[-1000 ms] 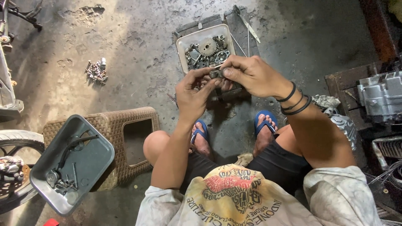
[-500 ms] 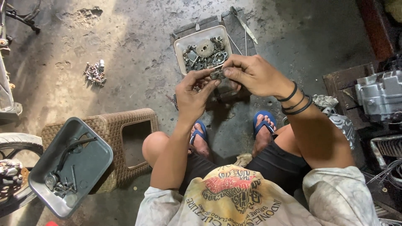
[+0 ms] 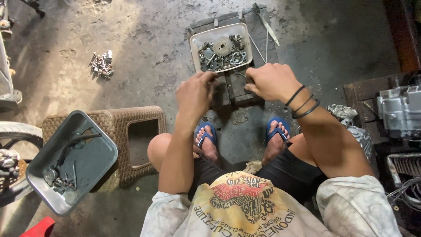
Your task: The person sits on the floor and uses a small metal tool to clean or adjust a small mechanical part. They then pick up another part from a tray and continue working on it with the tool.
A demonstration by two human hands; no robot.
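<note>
Grey tray point(image 3: 94, 164) on a woven stool point(image 3: 131, 120), loose bolts point(image 3: 101, 64) on concrete floor point(image 3: 144, 52), engine casing point(image 3: 401, 109) at right.

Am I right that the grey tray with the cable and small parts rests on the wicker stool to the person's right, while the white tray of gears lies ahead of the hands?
Not quite: in the head view the grey tray rests on the wicker stool to the person's left, not right. The white tray of gears does lie ahead of the left hand and right hand.
</note>
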